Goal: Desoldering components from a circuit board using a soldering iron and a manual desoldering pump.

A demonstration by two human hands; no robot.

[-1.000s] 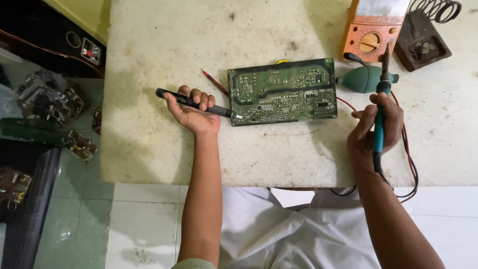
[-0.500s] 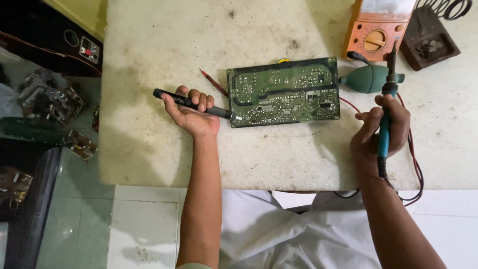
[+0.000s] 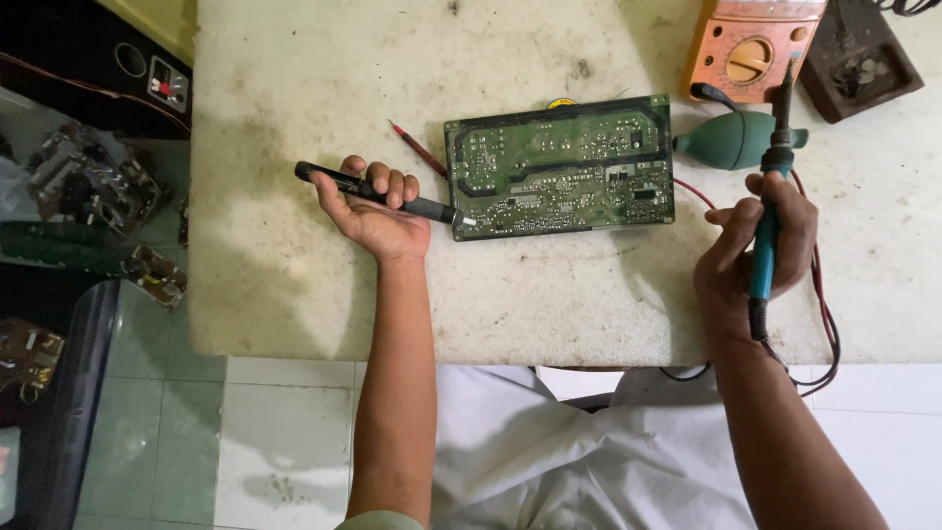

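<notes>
Your left hand (image 3: pixel 378 216) is wrapped around the black pen tool (image 3: pixel 378 193), tip at the board's (image 3: pixel 559 167) left edge mid-table. Right hand (image 3: pixel 760 245) grips the iron (image 3: pixel 770 211) upright. I'd brace both wrists on the table (image 3: pixel 549 294) before touching down.

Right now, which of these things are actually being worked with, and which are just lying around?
In use:
left hand holding black pen-like tool
right hand holding soldering iron
green circuit board

Lying about:
orange multimeter
green rubber bulb
red probe
dark stand
</notes>
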